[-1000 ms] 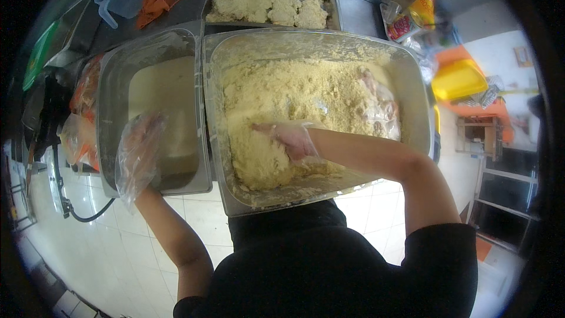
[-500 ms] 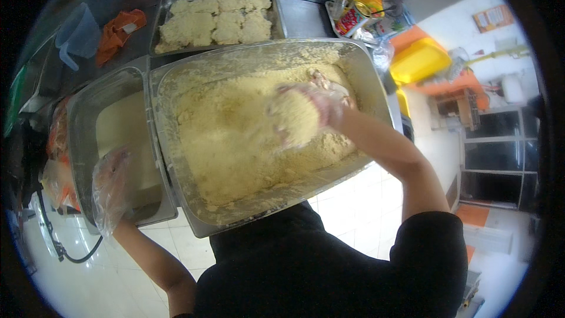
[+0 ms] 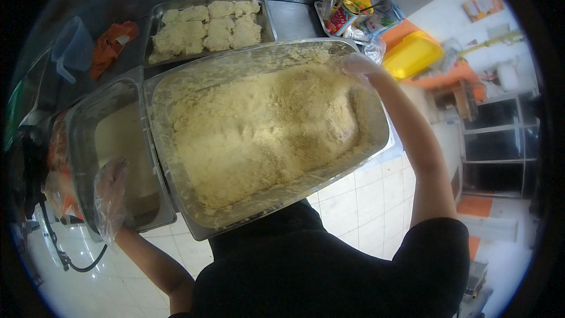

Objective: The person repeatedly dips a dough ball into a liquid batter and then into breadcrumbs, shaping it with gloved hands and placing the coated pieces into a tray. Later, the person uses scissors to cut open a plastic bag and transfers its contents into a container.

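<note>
A large metal pan holds a deep bed of pale yellow breading flour, mounded toward its right side. My right hand, in a clear plastic glove, is at the pan's far right corner, just over the flour, its fingers extended and a little blurred. Any pieces under the mound are covered and cannot be made out. To the left, a smaller metal pan contains pale liquid batter. Over that pan's near left part hangs my left hand, also gloved in clear plastic, fingers loosely stretched and nothing in them.
Behind the large pan stands a metal tray with several coated pieces. A clear plastic jug and an orange cloth lie at far left. A can and packets sit at far right, near a yellow tub.
My right hand has moved from the flour's middle to the far right corner, leaving its handful of flour behind. The pale piece visible at right is now covered. My left hand has barely moved.
</note>
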Available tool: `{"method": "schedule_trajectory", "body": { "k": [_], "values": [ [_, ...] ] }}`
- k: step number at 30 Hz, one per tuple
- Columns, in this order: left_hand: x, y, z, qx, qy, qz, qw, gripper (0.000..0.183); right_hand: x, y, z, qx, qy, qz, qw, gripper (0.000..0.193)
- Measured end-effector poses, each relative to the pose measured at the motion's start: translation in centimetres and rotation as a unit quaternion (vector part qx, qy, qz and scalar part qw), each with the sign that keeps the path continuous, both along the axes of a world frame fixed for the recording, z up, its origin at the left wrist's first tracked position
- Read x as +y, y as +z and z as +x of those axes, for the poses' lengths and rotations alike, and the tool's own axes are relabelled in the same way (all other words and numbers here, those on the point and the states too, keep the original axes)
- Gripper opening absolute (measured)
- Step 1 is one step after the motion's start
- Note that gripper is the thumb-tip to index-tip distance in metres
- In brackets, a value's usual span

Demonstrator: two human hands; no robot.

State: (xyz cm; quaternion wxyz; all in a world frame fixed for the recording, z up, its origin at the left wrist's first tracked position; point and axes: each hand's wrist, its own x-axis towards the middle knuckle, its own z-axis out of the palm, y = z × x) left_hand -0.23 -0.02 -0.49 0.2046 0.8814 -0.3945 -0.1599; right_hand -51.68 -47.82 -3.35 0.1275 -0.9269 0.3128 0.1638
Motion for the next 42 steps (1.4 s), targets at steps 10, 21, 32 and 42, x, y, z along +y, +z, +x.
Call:
{"method": "schedule_trajectory", "body": {
  "k": [10,21,32,42],
  "values": [
    [2.0,-3.5,1.7,-0.174,-0.172,-0.148,0.958,0.026,1.6,-2.7,4.7,0.162,0.048,-0.126,0.977,0.023],
    [1.9,-2.7,0.7,-0.192,-0.197,-0.162,0.948,0.028,-2.1,-7.0,0.9,-0.114,-0.190,0.132,0.966,0.039],
    [1.6,-3.2,1.0,-0.160,-0.093,0.047,0.982,0.032,2.4,-2.3,11.8,0.199,0.138,0.037,0.970,0.077],
    [0.9,-1.8,-0.3,-0.066,0.052,0.061,0.995,0.035,9.0,-3.3,20.6,0.161,0.247,0.201,0.934,0.072]
  ]
}}
